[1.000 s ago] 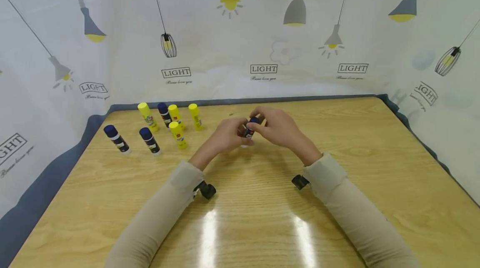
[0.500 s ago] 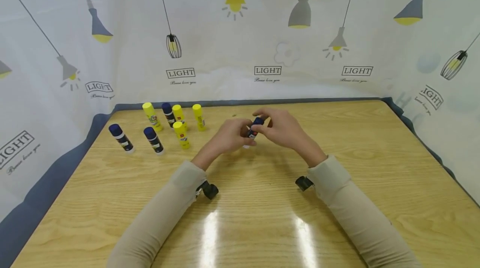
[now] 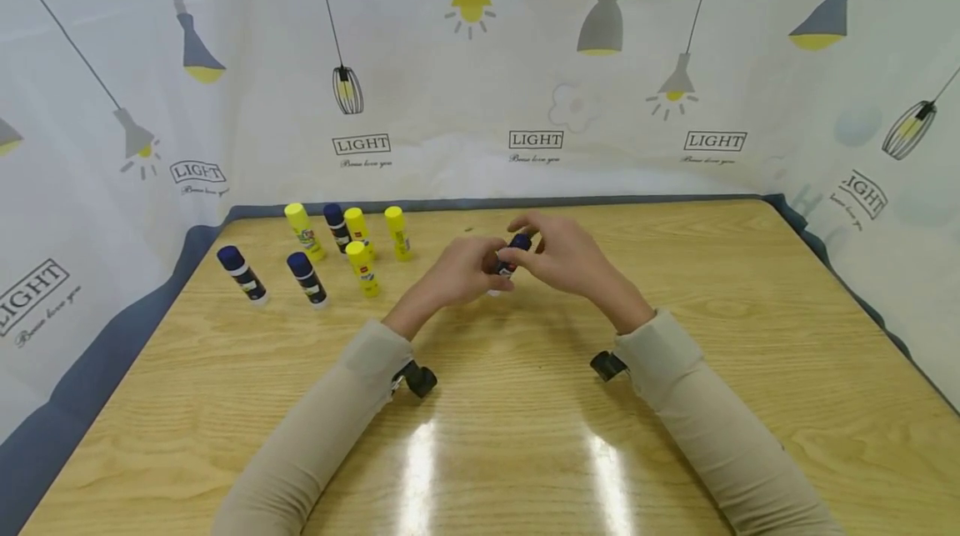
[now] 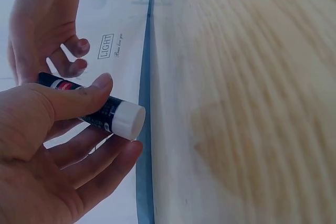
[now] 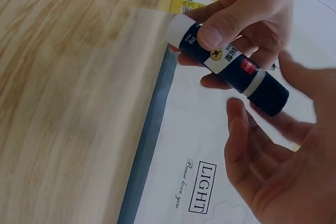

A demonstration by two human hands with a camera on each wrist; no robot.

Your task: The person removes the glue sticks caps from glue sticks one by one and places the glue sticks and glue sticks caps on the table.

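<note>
My left hand (image 3: 467, 271) grips a navy glue stick (image 5: 219, 59) with a white base and a dark blue cap, thumb across its labelled body. In the left wrist view the glue stick (image 4: 126, 119) lies tilted, white base toward the table, with the left hand (image 4: 47, 124) around its middle. Around the cap (image 5: 269, 94) is my right hand (image 3: 558, 257), its fingers loosely bent. The right wrist view has a finger of the right hand (image 5: 294, 166) passing behind the cap, while the thumb stands a little off it.
Several other glue sticks stand at the table's far left: navy ones such as the front-left stick (image 3: 242, 276) and yellow ones such as the nearest yellow stick (image 3: 363, 269). The wooden table (image 3: 495, 453) ends at a white curtain (image 3: 450, 102) printed with lamps.
The view has shifted slightly. Both hands stay together at the glue stick; my right fingers have eased a little away from its cap. The standing sticks have not moved.
</note>
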